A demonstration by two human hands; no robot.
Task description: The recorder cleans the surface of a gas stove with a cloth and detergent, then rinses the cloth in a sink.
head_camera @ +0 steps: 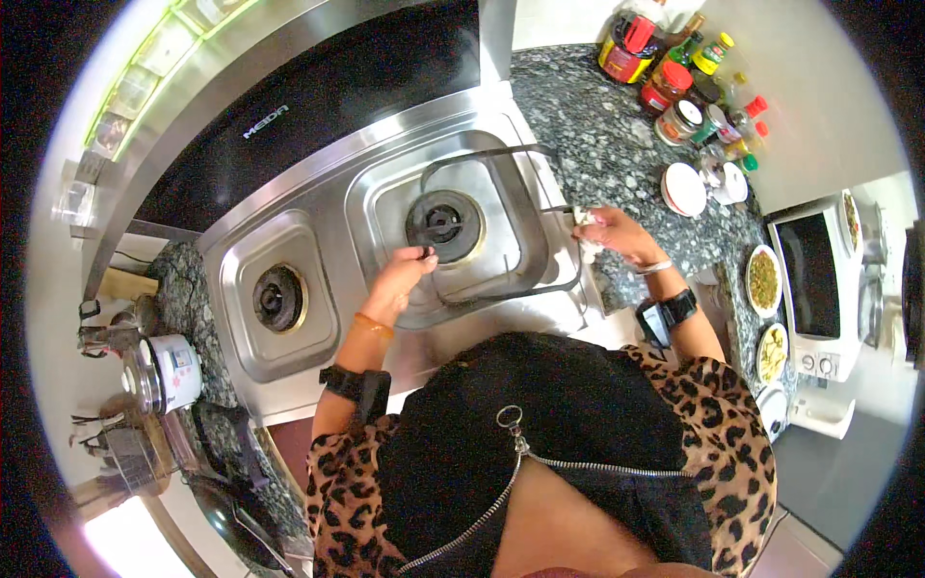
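A dark metal pan support (520, 292) is held up above the right burner (444, 224) of the steel gas stove (347, 195). My left hand (399, 280) pinches the left side of its frame. At the opposite side, my right hand (620, 235) grips the frame with a crumpled white cloth or tissue (589, 250) in its fingers. The pan support looks slightly blurred and tilted. To the left, the second burner (278, 298) sits bare in its shallow steel recess.
Sauce bottles and jars (666, 85) crowd the granite counter (571, 108) at the upper right. Plates of chopped food (764, 280) stand near a white microwave (813, 282). A white pot (173, 372) and a dark wok (231, 516) are on the left.
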